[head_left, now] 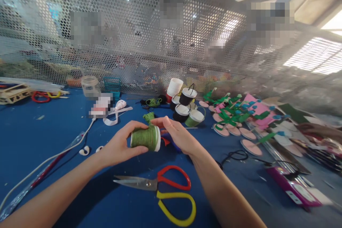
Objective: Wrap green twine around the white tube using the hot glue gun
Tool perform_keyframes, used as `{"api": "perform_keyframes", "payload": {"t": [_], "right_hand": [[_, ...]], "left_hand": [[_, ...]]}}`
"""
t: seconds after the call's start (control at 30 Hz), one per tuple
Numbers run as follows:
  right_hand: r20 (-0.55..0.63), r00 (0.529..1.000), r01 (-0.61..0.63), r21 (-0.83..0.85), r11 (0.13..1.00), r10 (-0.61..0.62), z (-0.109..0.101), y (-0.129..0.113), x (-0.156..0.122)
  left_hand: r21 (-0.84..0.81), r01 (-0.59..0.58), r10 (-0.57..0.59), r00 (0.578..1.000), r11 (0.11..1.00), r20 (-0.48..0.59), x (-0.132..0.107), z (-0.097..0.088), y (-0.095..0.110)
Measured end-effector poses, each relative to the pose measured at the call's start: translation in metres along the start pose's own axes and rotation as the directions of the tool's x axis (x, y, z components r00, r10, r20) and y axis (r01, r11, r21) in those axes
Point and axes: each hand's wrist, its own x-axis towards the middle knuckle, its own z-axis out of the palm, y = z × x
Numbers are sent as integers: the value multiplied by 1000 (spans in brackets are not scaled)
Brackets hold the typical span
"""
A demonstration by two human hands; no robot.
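My left hand [120, 142] is closed round a white cup [158, 139] lying on its side in the air, its wall wrapped in green yarn [143, 139]. The white rim faces right. My right hand [176, 131] is at the rim, fingers drawn together and pointing left against the yarn; the tips are partly hidden. Just behind the cup shows a clump of green yarn [148, 117]. Below both hands, large scissors [149, 184] with one red and one yellow handle lie on the blue table [107, 203], blades slightly apart and pointing left.
Stacked white cups [175, 87] and several small pails [188, 96] stand behind my hands. Pink discs with green stems [227, 117] crowd the right, near a purple box [294, 187]. A phone [101, 105], white ribbon [112, 120] and clear jar [90, 86] are left; perforated mesh [128, 50] rises behind.
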Motion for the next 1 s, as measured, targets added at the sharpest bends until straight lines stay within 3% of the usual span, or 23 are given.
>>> {"api": "perform_keyframes", "payload": {"t": [0.17, 0.33, 0.57, 0.77, 0.83, 0.9, 1.0], "right_hand": [[44, 999, -36, 97, 995, 32, 0, -3, -1], [22, 999, -45, 244, 969, 41, -1, -3, -1], [110, 993, -76, 322, 944, 42, 8, -3, -1], [169, 981, -130, 238, 963, 90, 14, 2, 3], [109, 990, -105, 167, 980, 87, 10, 4, 6], [-23, 998, -53, 67, 996, 55, 0, 5, 10], [-246, 969, 0, -71, 997, -18, -22, 6, 13]], "left_hand": [[-43, 38, -35, 996, 998, 82, -1, 1, -1], [-29, 36, -33, 994, 999, 106, -1, 2, -2], [18, 58, -60, 990, 998, 127, -3, 5, -5], [59, -98, 87, 982, 993, 166, -3, 4, -5], [135, -108, 83, 980, 985, 180, -2, 2, -2], [191, -75, 45, 986, 979, 159, 0, 0, 1], [228, -49, 29, 996, 972, 90, 2, -5, 2]]}}
